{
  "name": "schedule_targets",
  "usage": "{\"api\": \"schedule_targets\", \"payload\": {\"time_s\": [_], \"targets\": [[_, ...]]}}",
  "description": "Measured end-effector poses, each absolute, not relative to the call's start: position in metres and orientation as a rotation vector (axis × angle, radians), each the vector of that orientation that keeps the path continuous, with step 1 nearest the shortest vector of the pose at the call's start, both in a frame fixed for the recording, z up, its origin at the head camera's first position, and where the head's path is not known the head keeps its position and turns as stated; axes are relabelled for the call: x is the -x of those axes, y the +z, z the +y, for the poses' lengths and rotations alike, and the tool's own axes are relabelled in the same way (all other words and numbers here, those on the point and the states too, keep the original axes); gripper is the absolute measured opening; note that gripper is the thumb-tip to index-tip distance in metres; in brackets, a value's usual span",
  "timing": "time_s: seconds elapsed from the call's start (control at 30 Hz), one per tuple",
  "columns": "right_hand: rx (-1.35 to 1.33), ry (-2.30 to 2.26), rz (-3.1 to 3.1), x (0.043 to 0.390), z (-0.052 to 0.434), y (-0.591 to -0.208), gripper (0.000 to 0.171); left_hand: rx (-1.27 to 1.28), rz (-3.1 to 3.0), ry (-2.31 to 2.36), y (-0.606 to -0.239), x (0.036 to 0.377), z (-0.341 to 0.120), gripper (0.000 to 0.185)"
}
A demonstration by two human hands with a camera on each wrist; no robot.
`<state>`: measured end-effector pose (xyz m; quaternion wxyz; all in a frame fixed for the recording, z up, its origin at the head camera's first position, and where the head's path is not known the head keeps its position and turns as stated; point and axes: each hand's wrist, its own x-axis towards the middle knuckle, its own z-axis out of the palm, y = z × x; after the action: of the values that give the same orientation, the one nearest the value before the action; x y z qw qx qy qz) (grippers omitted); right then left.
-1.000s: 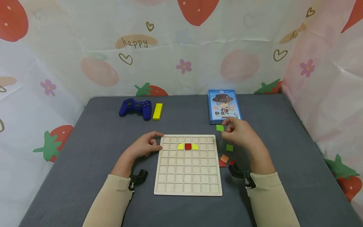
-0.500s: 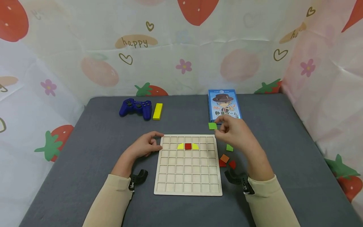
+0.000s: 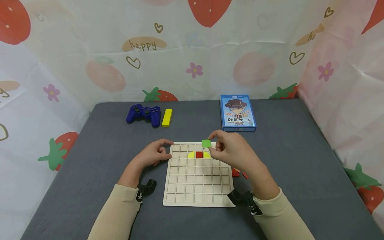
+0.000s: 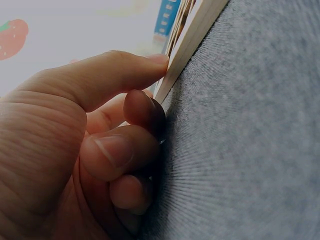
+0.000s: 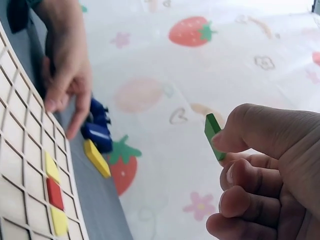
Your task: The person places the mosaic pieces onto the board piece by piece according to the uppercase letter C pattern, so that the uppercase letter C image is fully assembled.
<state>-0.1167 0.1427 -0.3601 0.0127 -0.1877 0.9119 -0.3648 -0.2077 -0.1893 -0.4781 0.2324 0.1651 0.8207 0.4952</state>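
Pinched between thumb and index finger of my right hand (image 3: 232,150), a green square tile (image 3: 206,143) is held over the upper edge of a wooden grid board (image 3: 186,181). In the right wrist view the tile (image 5: 213,134) appears edge-on. A red square tile (image 3: 199,154) lies in the board's second row. It sits between two yellow rounded tiles (image 3: 191,155). My left hand (image 3: 151,155) touches the board's left edge with its thumb and the upper left corner with its index finger. Its other fingers are curled in beneath, as the left wrist view shows.
A blue game controller (image 3: 143,115) and a yellow block (image 3: 166,118) lie behind the board on the left. Farther right is a blue game box (image 3: 238,113). Red pieces (image 3: 235,173) lie right of the board, partly hidden by my right forearm.
From in front of the game box, my right hand has moved left with the green tile to above the board's top edge. My left hand has stayed in place.
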Motion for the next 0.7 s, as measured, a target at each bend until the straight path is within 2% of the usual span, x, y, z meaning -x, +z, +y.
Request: {"api": "schedule_targets", "payload": {"time_s": [0.3,0.7], "targets": [[0.738,-1.007,2.851,0.113,0.118,-0.370,0.026,-0.451,2.243,1.372,-0.476,0.206,-0.189,0.054],[0.717,-0.750,2.901,0.115,0.094,-0.391,0.030,-0.448,2.243,1.381,-0.476,0.206,-0.188,0.054]]}}
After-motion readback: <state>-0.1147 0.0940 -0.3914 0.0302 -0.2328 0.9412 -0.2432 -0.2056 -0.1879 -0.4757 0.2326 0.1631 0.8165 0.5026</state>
